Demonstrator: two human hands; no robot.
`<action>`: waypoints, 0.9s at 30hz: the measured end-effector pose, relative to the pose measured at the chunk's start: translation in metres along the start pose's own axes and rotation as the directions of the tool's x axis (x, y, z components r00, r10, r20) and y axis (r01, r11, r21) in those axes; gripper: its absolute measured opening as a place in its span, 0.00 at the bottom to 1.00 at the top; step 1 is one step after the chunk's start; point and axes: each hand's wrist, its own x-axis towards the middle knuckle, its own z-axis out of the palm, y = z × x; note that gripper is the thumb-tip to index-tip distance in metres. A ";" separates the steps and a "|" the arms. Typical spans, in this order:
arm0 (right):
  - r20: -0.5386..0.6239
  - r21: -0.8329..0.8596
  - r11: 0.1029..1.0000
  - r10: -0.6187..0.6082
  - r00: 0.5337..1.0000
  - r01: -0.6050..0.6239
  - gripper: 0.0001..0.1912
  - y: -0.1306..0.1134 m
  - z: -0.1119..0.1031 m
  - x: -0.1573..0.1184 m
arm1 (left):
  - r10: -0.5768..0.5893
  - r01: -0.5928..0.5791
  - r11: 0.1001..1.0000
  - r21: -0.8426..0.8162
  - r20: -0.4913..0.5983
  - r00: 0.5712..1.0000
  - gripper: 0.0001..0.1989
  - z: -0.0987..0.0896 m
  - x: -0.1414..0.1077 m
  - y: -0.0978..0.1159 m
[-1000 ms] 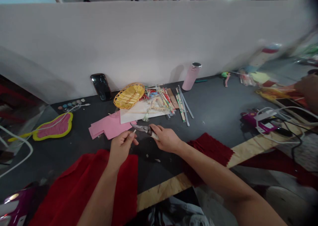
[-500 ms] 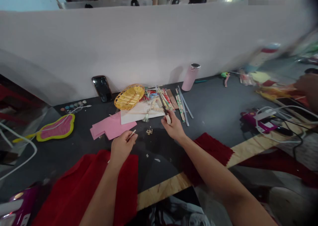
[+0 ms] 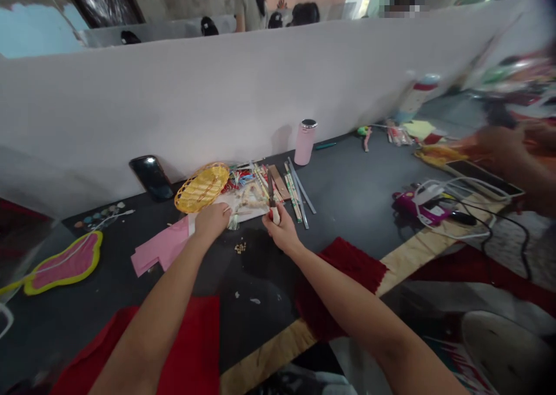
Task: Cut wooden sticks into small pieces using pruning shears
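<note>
Over on the far left, a pink paddle-shaped piece with a yellow border lies flat on the black tabletop, a white cable across it. Small coloured discs sit behind it, and then comes a dark phone, propped against the white partition. Pink paper is next, the left forearm reaching just past it, and down at the near edge there's bright red cloth beneath that same arm.

The yellow woven basket leans behind the left hand. Those fingers are bunched together at a pale sheet; a whitish tip shows there, but I can't tell whether they grip anything. Right beside them is a pale tassel, and nearer the person, a little pile of cut beige bits sits on the bare black surface.

Here are the pruning shears, blades pointing away, pale handle wrapped firmly in the fingers of the right hand. They stand over the colourful sticks. Clear rods lie just right, below a pink bottle. Dark red cloth comes next, then a purple tool tangled in cables, and a co-worker's blurred hand.
</note>
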 end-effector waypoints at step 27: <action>0.064 0.022 0.997 0.077 0.995 -0.079 0.19 0.006 0.002 -0.002 | -0.067 0.069 0.989 0.131 -0.018 0.998 0.20 0.027 0.091 0.030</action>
